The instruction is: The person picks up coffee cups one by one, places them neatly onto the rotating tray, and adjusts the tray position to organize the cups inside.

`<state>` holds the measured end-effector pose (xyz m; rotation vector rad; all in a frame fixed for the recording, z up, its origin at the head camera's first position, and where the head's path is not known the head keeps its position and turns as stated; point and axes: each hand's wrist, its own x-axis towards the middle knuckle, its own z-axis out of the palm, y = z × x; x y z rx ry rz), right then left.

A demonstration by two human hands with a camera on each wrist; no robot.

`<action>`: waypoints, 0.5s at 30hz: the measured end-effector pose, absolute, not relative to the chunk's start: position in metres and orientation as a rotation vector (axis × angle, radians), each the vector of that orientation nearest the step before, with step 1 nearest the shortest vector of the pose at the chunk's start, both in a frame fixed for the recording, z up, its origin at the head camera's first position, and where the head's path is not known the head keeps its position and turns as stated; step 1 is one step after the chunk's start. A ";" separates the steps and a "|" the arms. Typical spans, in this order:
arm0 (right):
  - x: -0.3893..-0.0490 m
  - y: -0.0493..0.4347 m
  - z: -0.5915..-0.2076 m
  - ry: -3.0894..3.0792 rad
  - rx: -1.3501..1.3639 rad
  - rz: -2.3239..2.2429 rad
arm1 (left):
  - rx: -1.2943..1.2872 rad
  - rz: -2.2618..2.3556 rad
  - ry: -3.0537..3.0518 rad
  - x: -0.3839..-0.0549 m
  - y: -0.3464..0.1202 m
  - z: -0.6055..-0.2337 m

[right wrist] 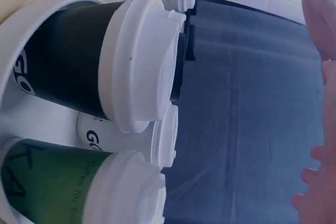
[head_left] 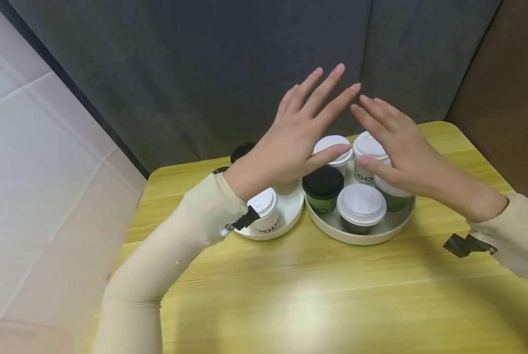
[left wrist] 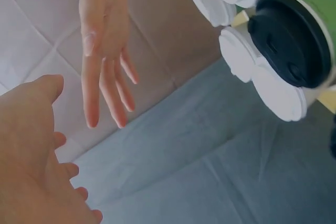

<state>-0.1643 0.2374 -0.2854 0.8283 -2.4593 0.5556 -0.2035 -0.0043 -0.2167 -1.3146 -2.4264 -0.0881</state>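
In the head view my left hand [head_left: 296,132] hovers above two round trays of lidded paper cups, its fingers spread and holding nothing. My right hand [head_left: 403,147] hangs over the right tray [head_left: 357,239], fingers extended, also holding nothing. That tray carries a green cup with a black lid [head_left: 323,189], a dark cup with a white lid [head_left: 361,206], a green cup with a white lid [right wrist: 58,182] and two more white-lidded cups. On the left tray [head_left: 294,216] stands a white cup with a white lid [head_left: 264,209]; my left forearm partly hides black lids [head_left: 241,151] behind it.
Both trays sit side by side towards the back of the wood-grain table [head_left: 264,285]. A dark grey panel [head_left: 201,73] rises behind it, a pale tiled wall [head_left: 46,172] on the left and a brown surface [head_left: 507,98] on the right.
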 end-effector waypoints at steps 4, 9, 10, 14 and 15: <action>-0.169 0.228 -0.282 -2.522 0.870 0.450 | -1.294 -0.091 -2.450 -0.202 -0.023 -0.222; -0.172 0.221 -0.282 -2.654 0.886 0.355 | -1.299 -0.076 -2.494 -0.202 -0.046 -0.235; -0.173 0.220 -0.283 -2.678 0.889 0.339 | -1.300 -0.074 -2.502 -0.202 -0.050 -0.238; -0.177 0.216 -0.289 -2.761 0.901 0.265 | -1.295 -0.078 -2.567 -0.202 -0.067 -0.251; -0.178 0.215 -0.291 -2.777 0.904 0.250 | -1.296 -0.075 -2.581 -0.202 -0.071 -0.255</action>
